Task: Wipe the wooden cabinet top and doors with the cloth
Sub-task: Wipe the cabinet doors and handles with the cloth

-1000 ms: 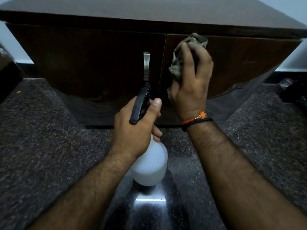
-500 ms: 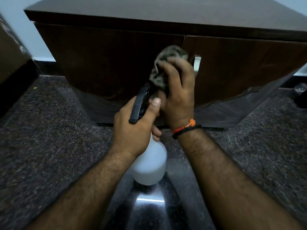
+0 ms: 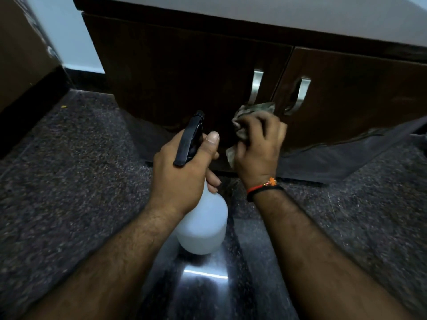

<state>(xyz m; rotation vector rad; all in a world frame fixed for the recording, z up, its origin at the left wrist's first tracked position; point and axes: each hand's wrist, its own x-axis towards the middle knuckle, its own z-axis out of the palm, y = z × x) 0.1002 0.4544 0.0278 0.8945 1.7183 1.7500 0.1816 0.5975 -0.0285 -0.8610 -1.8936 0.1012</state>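
A dark wooden cabinet stands in front of me with two doors, each with a metal handle. My right hand holds a crumpled grey cloth against the lower part of the left door, just below its handle. My left hand grips the neck of a white spray bottle with a black trigger head, held above the floor in front of the cabinet. The cabinet top shows at the upper edge.
The floor is dark speckled stone with a glossy strip under the bottle. A brown piece of furniture stands at the left. A pale wall lies behind the cabinet.
My right hand has carried the cloth from the right door's upper part across to the left door and down below its handle. The view has swung left. The bottle hand has stayed put.
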